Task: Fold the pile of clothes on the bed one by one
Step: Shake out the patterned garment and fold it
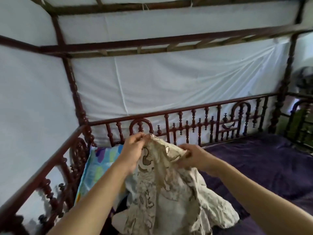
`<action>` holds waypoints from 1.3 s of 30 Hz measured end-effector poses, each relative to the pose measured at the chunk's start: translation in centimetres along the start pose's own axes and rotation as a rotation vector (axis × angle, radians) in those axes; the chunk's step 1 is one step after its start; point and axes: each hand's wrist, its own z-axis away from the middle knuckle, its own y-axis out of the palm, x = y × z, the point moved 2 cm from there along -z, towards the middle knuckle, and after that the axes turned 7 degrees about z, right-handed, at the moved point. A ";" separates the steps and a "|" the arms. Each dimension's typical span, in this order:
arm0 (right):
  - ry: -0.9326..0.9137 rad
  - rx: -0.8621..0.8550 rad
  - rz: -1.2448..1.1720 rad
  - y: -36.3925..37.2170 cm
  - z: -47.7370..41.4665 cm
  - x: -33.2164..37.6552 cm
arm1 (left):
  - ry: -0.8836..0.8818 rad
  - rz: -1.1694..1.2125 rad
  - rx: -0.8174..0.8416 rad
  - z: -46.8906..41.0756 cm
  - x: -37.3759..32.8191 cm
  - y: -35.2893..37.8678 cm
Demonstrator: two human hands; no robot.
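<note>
Both hands' grip (133, 146) (191, 156) atop hanging garment (169, 192)

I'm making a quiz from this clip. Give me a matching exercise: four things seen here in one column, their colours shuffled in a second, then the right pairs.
Things:
1. garment
2. bedspread
3. railing
4. pillow

Colours:
A. dark red-brown
B. light blue with bright patches
C. cream with brown pattern
D. purple

Pairs: 1-C, 2-D, 3-A, 4-B

The left hand and right hand hold the garment up.
</note>
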 end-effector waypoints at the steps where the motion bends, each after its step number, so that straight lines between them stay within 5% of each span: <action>1: 0.026 -0.033 0.059 1.6 0.2 -2.1 | -0.006 0.033 -0.001 -0.3 -0.5 0.0; 8: 0.238 -0.089 -0.033 7.6 0.8 -10.6 | -0.017 0.186 -0.100 -1.1 -3.1 -3.0; 16: 0.069 0.057 0.020 13.4 -2.4 -6.9 | -0.028 0.273 0.013 0.0 -4.9 -3.8; 20: 0.060 -0.031 0.087 14.5 -3.1 -6.9 | -0.035 0.263 -0.038 0.4 -6.1 -6.5; 24: 0.058 -0.328 0.040 6.9 -2.4 -4.5 | 0.003 -0.016 -0.345 1.1 -4.4 -12.5; 26: 0.023 -0.354 -0.016 3.5 -2.0 -2.2 | -0.028 -0.269 -0.372 1.5 -2.3 -13.6; 29: -0.099 -0.244 0.098 0.9 -1.2 2.2 | -0.156 -0.419 -0.130 1.9 0.7 -11.7; 32: -0.158 -0.125 0.128 -0.1 -0.4 5.8 | -0.208 -0.311 0.172 2.8 2.8 -7.3; 39: -0.209 0.102 0.463 -3.5 3.6 10.0 | 0.005 -0.467 0.498 3.0 6.2 0.6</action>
